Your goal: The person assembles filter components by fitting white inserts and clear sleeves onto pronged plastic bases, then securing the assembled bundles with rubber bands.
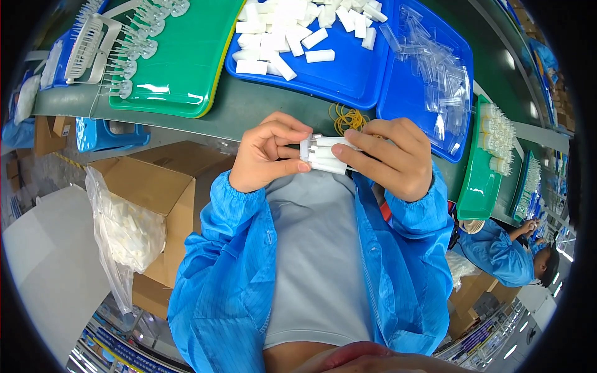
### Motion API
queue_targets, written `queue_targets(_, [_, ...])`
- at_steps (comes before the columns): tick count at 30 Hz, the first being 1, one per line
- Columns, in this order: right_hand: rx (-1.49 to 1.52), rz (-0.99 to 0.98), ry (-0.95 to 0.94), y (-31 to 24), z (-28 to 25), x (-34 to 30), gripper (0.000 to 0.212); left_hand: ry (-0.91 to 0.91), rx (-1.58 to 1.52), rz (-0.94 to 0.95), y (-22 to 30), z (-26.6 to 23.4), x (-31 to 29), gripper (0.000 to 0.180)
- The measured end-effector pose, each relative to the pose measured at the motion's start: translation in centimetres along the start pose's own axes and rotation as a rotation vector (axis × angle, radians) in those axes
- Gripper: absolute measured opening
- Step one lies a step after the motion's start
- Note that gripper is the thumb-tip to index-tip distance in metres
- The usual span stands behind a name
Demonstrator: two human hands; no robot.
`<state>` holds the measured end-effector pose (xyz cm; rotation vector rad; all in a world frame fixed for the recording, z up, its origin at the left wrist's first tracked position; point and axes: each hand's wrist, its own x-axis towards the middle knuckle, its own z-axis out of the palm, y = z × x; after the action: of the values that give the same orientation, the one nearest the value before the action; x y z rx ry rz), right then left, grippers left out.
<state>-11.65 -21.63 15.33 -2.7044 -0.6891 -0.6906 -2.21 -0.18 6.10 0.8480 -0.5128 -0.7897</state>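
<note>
In front of my chest, both hands hold a small bundle of white, block-like pieces (328,154) set side by side on a clear end piece. My left hand (264,155) pinches the clear end between thumb and fingers. From the other side, the thumb and fingers of my right hand (398,155) close on the white pieces and cover part of them. Yellow rubber bands (349,118) lie on the table edge just beyond the bundle. Farther off, loose white blocks (320,56) fill a blue tray (305,91). Clear plastic sleeves (438,74) lie in another blue tray (398,107).
A green tray (171,74) at the left carries clear pronged pieces (137,50). White bundles (494,140) stand in a green tray (479,193) at the right. Left of me are a cardboard box (146,183), a plastic bag (127,230) and a blue stool (112,140). A co-worker (504,252) sits at right.
</note>
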Motion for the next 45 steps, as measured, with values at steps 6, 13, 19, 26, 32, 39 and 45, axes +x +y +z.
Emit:
queue_targets(6, [0.18, -0.043, -0.051, 0.9, 1.0, 0.6, 0.037, -0.014, -0.017, -0.027, 0.4, 0.2, -0.2, 0.045])
queue_targets(13, [0.804, 0.218, -0.057, 5.1, 3.8, 1.8, 0.026, -0.012, -0.02, -0.14, 0.0, -0.5, -0.4, 0.05])
queue_targets(19, [-0.07, 0.342, -0.002, 8.4, 8.8, 2.7, 0.025, -0.002, 0.069, -0.187, 0.8, 0.1, -0.5, 0.048])
queue_targets(26, [0.088, 0.411, -0.042, 7.8, 7.2, 2.8, 0.02, 0.029, -0.059, -0.107, 0.2, -0.7, -0.6, 0.04])
queue_targets(32, [0.348, 0.668, -0.098, 5.5, 2.8, 2.2, 0.019, 0.146, -0.15, -0.06, -0.3, -1.1, -0.4, 0.028])
queue_targets(39, [0.457, 0.571, 0.054, 3.0, 0.9, 0.2, 0.019, 0.252, -0.193, -0.07, 0.3, -0.5, -0.2, 0.03])
queue_targets(45, [0.302, 0.415, 0.104, 2.0, 0.2, 0.3, 0.024, 0.217, -0.123, -0.01, 0.0, -0.7, -0.3, 0.033])
